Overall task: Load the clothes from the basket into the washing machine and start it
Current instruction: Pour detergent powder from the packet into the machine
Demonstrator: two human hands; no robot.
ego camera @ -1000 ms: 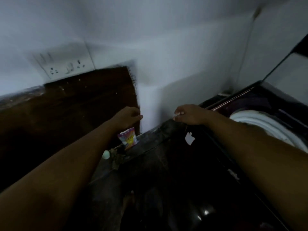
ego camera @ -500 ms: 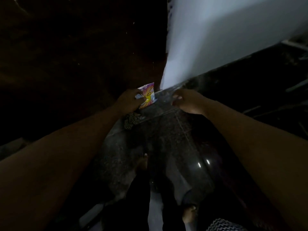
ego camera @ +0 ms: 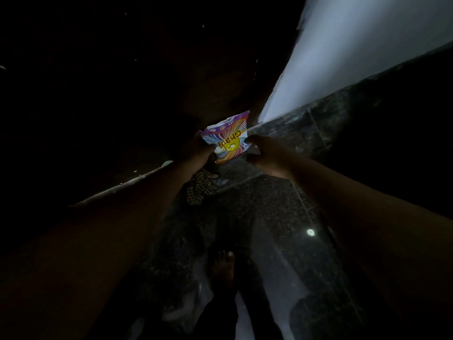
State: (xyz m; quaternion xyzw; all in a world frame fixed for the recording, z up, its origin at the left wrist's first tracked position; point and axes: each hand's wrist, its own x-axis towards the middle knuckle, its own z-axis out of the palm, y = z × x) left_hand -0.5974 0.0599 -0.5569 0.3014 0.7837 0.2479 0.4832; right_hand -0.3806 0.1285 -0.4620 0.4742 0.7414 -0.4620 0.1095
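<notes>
Grip, left: the left hand (ego camera: 199,148) gripped the left edge of the detergent sachet (ego camera: 228,141), fingers curled round that edge. The hand lay in deep shadow, so the placement of each finger could not be told.
Grip, right: the right hand (ego camera: 267,153) pinched the right edge of the same sachet, with the fingers closed on the foil.
Held item: a small flat sachet, printed in purple, orange, white and blue. Its yellow lettering read upside down to the camera. It was stretched between the two hands and touched no other surface.
Item position: in the air at the centre of the view, above the floor (ego camera: 269,217) and just in front of the lower corner of the white wall (ego camera: 355,57).
Arms: both forearms were bare and extended forward from the lower corners of the view, converging on the sachet.
Below the hands: a crumpled patterned cloth (ego camera: 198,190) lay on the floor under the left wrist, apart from the sachet.
Floor: dark speckled polished stone with thin joint lines. It carried one small round light reflection (ego camera: 310,232).
Wall base: a dark stone skirting (ego camera: 343,114) ran along the foot of the white wall toward the right.
Left side: a dark wooden panel (ego camera: 122,82) filled the upper left, its detail lost in shadow. A pale strip (ego camera: 117,187) ran along its lower edge.
Near field: one bare foot (ego camera: 221,266) of the person stood on the floor, below the hands.
Lighting: dim overall. Only the wall and the sachet were clearly lit.
</notes>
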